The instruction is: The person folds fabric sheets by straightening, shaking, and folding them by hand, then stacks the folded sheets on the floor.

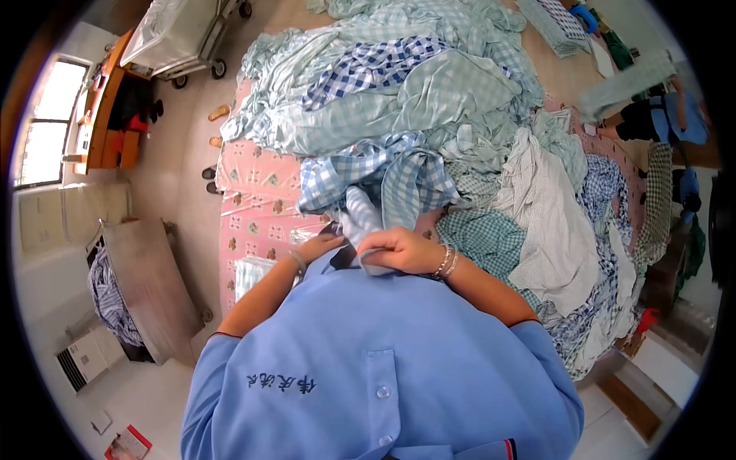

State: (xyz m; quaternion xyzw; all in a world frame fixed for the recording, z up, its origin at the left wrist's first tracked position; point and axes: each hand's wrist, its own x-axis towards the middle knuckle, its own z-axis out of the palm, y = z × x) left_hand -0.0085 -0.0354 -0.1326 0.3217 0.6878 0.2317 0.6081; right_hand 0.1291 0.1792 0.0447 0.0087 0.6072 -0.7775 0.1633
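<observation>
My right hand [406, 249] is closed in a pinch on a pale blue-and-white striped cloth [360, 215], just in front of my chest. A folded edge of that cloth hangs below the fingertips. To its left, close to my shirt collar, my left hand [319, 247] has its fingers curled in beside a dark edge; what they grip is hidden. Right beyond both hands lies a crumpled blue-and-white checked cloth [414, 180] on the pink patterned table cover [257, 184]. A small folded stack of pale striped cloth [251, 274] sits by my left forearm.
A large heap of pale green checked cloth [460, 92] covers the far side. More loose sheets [552, 222] are piled at my right. Wheeled carts [184, 38] and a metal bin [149, 284] stand on the left floor. Another person [675, 119] handles cloth at the far right.
</observation>
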